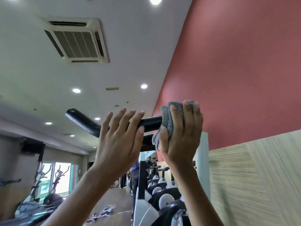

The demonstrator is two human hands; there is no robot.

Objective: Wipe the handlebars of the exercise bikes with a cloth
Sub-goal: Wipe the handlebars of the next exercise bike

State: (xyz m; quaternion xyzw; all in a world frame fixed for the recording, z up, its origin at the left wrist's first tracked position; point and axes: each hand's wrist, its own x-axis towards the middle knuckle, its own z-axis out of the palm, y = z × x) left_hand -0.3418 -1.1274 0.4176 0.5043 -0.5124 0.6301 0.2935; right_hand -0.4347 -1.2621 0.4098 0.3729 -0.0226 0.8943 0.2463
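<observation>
- While the right hand [180, 132] curls its fingers and thumb round a grey cloth [167, 121], its grip closes that cloth onto the right end of a black handlebar [151, 123], so the cloth wraps the bar with a fold hanging below the thumb.
- Just beside it, the left hand [118, 137] lies against the same handlebar with its grip open: the fingers point straight up past the bar and the thumb rests across the front of it, curled round nothing.
- A short bare stretch of bar shows between the two hands, which are near each other but do not touch.
- Left of the left hand, the handlebar bends and a second black arm of it runs up and away to a rounded end.
- Both forearms rise from the bottom edge, bare, and the view looks steeply upward.
- Below the hands a row of exercise bikes [164, 198] with white housings runs back along the right side, beside a pale textured panel [252, 176].
- Above that panel stands a red wall [236, 62].
- A ceiling air-conditioning unit [76, 41] sits in the white ceiling at upper left, with round downlights around it.
- Far back, a person [135, 175] stands on the wooden floor, and a bright window [60, 176] shows at lower left behind dark machines.
</observation>
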